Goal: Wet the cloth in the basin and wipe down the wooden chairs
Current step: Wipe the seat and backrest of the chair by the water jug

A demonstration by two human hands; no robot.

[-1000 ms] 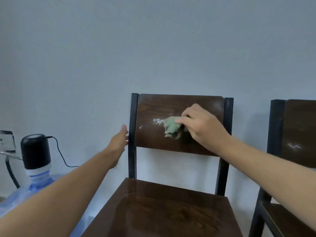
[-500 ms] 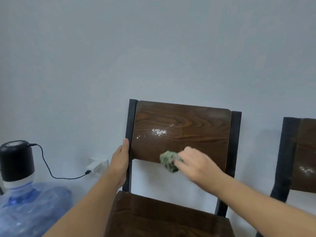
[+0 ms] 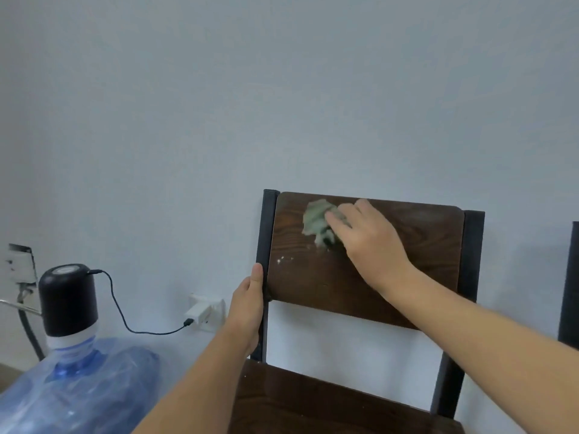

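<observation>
A dark wooden chair (image 3: 416,245) with black metal posts stands against the wall in front of me. My right hand (image 3: 372,242) presses a crumpled green cloth (image 3: 316,220) against the upper left of its backrest. A few white specks (image 3: 282,260) remain on the wood below the cloth. My left hand (image 3: 249,305) grips the chair's left post at the backrest's lower edge. The chair's seat (image 3: 313,405) shows at the bottom. No basin is in view.
A blue water jug (image 3: 78,389) with a black pump top (image 3: 67,296) sits at the lower left, its cable running to a white wall socket (image 3: 206,311). The edge of a second chair (image 3: 568,283) shows at the far right.
My right hand has carried the cloth from the backrest's lower edge up to its upper left, over the white patch. The left hand still holds the post. The view has shifted.
</observation>
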